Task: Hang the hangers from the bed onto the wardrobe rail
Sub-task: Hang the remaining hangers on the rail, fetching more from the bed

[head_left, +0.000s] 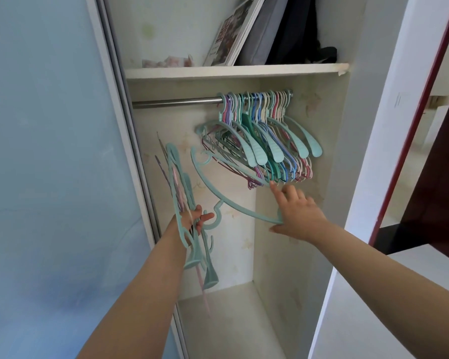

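Steel rail point(176, 102) carries many pastel hangers point(265, 136) (bunched right); shelf point(218, 71) holds perhaps 1 framed picture point(233, 32).

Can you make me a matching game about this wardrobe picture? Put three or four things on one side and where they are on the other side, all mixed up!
Things:
1. bunch of hangers
2. book
3. left hand
4. right hand

Where or what:
A. leaning on the shelf above the rail
B. gripping a bundle of hangers by the sliding door
C. hanging at the rail's right end
D. holding one teal hanger, one finger pointing up at the hung ones

Pairs: 1-C, 2-A, 3-B, 4-D
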